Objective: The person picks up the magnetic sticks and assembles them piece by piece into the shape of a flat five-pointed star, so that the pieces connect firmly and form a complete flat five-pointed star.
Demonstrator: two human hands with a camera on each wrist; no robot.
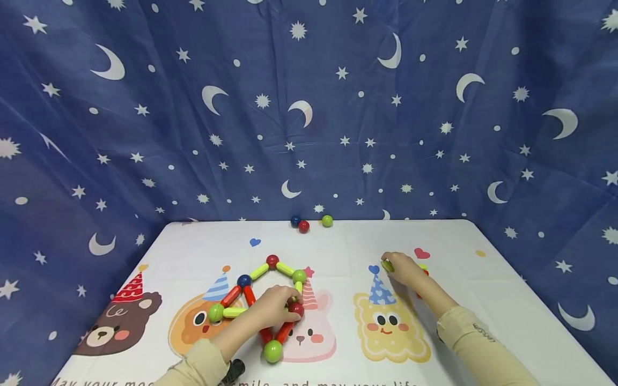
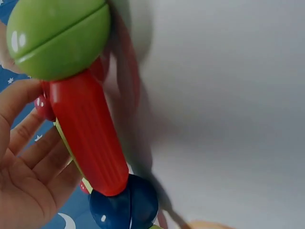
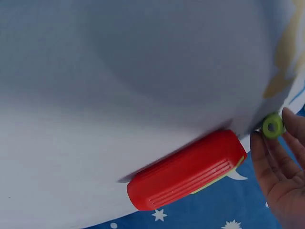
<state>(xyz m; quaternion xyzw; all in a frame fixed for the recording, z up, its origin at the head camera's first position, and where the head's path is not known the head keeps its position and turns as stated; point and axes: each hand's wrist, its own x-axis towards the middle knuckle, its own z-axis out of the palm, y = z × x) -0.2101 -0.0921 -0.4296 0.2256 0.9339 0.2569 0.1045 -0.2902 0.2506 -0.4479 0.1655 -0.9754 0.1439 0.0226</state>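
Note:
My left hand (image 1: 274,308) pinches a red ball (image 1: 296,309) at the right corner of a joined figure of magnetic rods and balls lying on the table. In the left wrist view, thumb and fingers reach that ball behind a red rod (image 2: 90,131), which joins a green ball (image 2: 59,38) to a blue ball (image 2: 125,202). A red ball (image 1: 272,261) tops the figure, with yellow-green rods (image 1: 259,271) on both sides. Farther right, my right hand (image 1: 404,269) pinches a yellow-green rod (image 1: 388,265) between thumb and fingers; its round end faces the right wrist view.
Loose blue (image 1: 295,220), red (image 1: 303,227) and green (image 1: 327,221) balls sit at the table's far edge. Beside the right hand lies a red rod (image 3: 188,171) with a yellow-green one behind it. The white tablecloth (image 1: 347,343) has cartoon prints; a starry blue curtain (image 1: 338,134) hangs behind.

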